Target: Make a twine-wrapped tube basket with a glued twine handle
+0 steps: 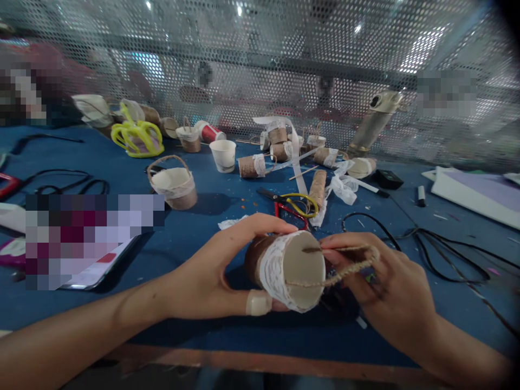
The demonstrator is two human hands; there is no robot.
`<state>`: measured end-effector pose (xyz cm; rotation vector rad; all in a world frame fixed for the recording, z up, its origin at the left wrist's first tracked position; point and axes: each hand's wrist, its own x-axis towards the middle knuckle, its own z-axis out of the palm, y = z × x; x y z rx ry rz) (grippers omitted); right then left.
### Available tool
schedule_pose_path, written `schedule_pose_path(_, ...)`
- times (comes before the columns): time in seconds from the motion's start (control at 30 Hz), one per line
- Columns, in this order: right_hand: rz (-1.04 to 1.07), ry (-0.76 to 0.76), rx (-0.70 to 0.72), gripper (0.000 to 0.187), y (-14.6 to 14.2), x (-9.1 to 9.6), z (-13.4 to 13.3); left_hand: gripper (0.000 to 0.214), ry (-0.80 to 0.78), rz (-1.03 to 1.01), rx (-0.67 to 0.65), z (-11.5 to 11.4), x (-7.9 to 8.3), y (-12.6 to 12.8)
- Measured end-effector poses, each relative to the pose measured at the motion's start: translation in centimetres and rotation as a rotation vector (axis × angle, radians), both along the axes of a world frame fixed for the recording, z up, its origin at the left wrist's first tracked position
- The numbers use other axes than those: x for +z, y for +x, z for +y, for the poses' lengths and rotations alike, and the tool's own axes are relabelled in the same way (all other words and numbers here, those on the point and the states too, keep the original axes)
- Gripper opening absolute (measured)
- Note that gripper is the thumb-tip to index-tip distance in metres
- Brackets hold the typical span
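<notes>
My left hand (235,271) is wrapped round a paper cup (303,271) covered in brown twine, with a white lace band at its rim. The cup lies tilted, its open mouth facing right. A braided twine handle (353,265) loops out of the mouth. My right hand (390,276) pinches the handle's upper end between thumb and fingers, close to the inner wall of the cup. The lower end rests against the opposite inner side. A bandage covers my left thumb. Just beyond the cup lie scissors (294,208) with yellow and red handles.
A finished-looking cup basket (174,187) stands at left behind a phone (101,254). Farther back are a plain white cup (223,155), several twine-wrapped cups, a yellow basket (138,138) and a twine roll (318,189). Black cables (442,254) and paper sheets (479,195) lie at right. A perforated metal screen (260,70) closes the back.
</notes>
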<state>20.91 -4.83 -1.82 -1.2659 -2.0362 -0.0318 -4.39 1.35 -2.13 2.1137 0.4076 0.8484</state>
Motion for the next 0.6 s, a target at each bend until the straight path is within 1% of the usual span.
schedule_pose_path(0.13, 0.022, -0.004, 0.038, 0.011, 0.03, -0.11, 0.05, 0.070, 0.041, 0.012, 0.012, 0.05, 0.12, 0.09)
schedule_pose_path(0.33, 0.057, -0.045, 0.072, 0.016, 0.19, -0.14, -0.03, 0.068, 0.050, 0.016, -0.009, 0.14, 0.08, 0.14)
schedule_pose_path(0.43, 0.079, -0.053, 0.079, 0.015, 0.15, -0.14, 0.01, 0.065, 0.057, 0.007, -0.008, 0.14, 0.11, 0.20)
schedule_pose_path(0.6, 0.080, -0.030, 0.074, 0.014, 0.13, -0.20, 0.00, 0.067, 0.084, 0.009, -0.007, 0.11, 0.12, 0.21)
